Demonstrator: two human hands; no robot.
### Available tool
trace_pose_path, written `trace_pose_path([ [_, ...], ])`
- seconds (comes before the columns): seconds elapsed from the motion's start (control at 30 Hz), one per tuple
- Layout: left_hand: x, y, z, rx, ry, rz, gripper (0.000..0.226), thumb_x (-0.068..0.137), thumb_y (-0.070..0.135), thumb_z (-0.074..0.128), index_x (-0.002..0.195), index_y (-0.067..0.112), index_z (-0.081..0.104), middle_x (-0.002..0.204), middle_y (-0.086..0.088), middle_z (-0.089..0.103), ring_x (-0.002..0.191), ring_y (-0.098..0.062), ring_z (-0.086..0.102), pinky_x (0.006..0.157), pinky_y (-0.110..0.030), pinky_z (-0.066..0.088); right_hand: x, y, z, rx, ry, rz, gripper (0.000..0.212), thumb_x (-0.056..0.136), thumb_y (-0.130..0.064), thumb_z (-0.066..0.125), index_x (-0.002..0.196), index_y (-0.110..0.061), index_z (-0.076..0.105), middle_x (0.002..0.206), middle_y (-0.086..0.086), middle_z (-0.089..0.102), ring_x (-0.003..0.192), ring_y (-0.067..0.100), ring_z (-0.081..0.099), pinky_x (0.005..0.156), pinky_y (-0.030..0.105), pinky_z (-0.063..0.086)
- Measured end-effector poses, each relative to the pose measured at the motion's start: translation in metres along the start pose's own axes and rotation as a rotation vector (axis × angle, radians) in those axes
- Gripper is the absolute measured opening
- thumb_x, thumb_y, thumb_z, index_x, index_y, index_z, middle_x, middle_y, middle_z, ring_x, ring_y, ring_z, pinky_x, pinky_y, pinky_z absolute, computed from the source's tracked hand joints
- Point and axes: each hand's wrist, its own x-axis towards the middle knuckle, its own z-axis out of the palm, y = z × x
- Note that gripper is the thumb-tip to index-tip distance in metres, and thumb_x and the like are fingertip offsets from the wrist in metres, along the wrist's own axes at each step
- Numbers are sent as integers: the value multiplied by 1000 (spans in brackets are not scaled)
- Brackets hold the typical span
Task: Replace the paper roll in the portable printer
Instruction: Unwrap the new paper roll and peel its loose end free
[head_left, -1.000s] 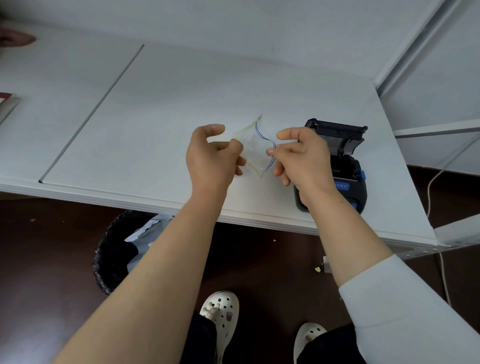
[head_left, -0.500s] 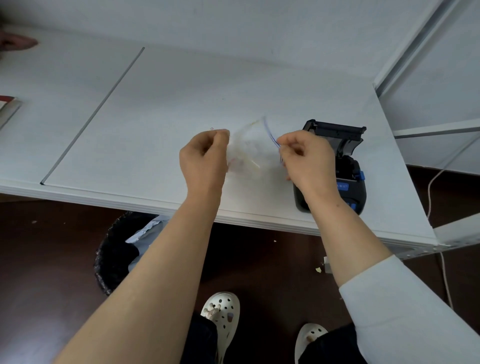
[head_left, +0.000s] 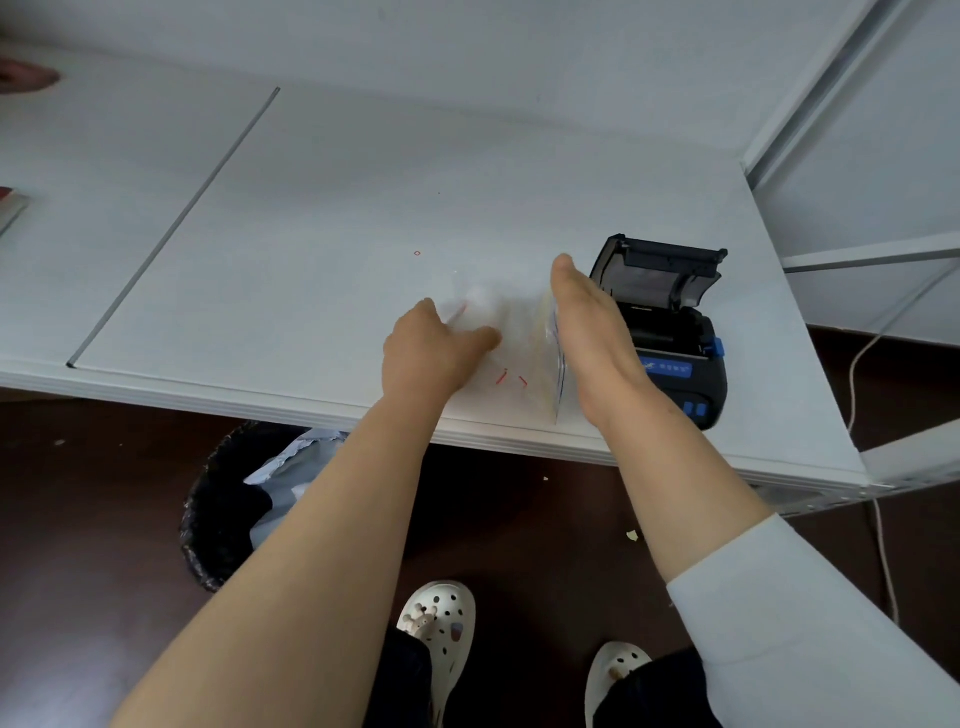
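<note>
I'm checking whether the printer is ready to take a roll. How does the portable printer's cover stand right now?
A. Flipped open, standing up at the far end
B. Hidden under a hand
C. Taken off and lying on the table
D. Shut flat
A: the portable printer sits near the table's right front corner with its cover hinged up at the far end, exposing the paper bay.

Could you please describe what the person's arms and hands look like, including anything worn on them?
Both hands, left and right, are bare: no gloves, rings or watch show. The left forearm is uncovered to the frame's edge. The right arm wears a pale, whitish sleeve, pushed up, leaving the forearm bare. No markings are visible.
</note>
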Motion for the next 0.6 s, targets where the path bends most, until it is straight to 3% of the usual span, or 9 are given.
trace_pose_path([
  [0.07,-1,-2,-4,-56,-49,-46,34,65,26,75,63,6,47,70,-4,55,64,-26,47,59,-25,34,2,4,3,-3,-40,29,53,97,-45,29,144,-21,27,155,-6,25,142,11,22,113,29,17],
  [0.17,-4,-3,-13,-168,-71,-36,31,55,38,72,70,11,66,83,5,65,80,-22,57,79,-30,45,3,7,8,-8,-93,59,46,97,-46,27,136,-25,40,145,-8,39,135,10,33,112,29,19],
  [0.2,-4,-4,-14,-163,-63,-16,30,58,44,72,67,16,66,84,5,67,87,-22,60,86,-31,45,5,9,9,-17,-93,68,35,97,-47,27,117,-32,52,128,-11,49,123,8,43,109,29,22],
  [0.27,-4,-5,-13,-137,-31,25,31,72,45,72,73,14,69,87,-1,70,91,-23,61,87,-31,45,6,8,12,-7,-84,88,26,96,-48,28,82,-36,47,108,-9,46,106,7,44,105,29,25],
  [0.33,-3,-5,-11,-168,30,52,26,84,34,66,85,9,73,80,0,67,84,-20,58,80,-28,44,9,13,11,28,-95,96,39,96,-49,28,112,-25,55,132,-5,45,125,11,39,110,30,23],
  [0.4,0,-5,-11,-184,94,66,21,86,25,64,69,14,70,61,2,60,68,-19,53,68,-27,41,8,13,11,46,-95,99,53,96,-48,27,140,-20,34,151,-4,31,139,13,28,110,29,20],
  [0.47,4,-7,-12,-182,141,73,28,85,19,61,58,15,62,51,-2,50,59,-22,43,59,-28,35,8,13,12,32,-90,91,55,97,-47,27,144,-19,28,154,-4,27,141,12,24,108,27,18],
  [0.53,7,-10,-14,-139,164,89,29,88,18,53,66,1,61,58,-8,49,62,-25,41,60,-29,32,9,14,12,39,-89,100,54,97,-46,28,143,-19,29,154,-4,27,141,12,24,108,26,17],
  [0.6,8,-12,-15,-129,169,99,26,91,16,46,77,3,61,69,-5,59,68,-24,52,65,-30,40,9,14,12,64,-86,84,51,98,-43,30,142,-17,31,152,-3,31,140,11,27,104,23,19],
])
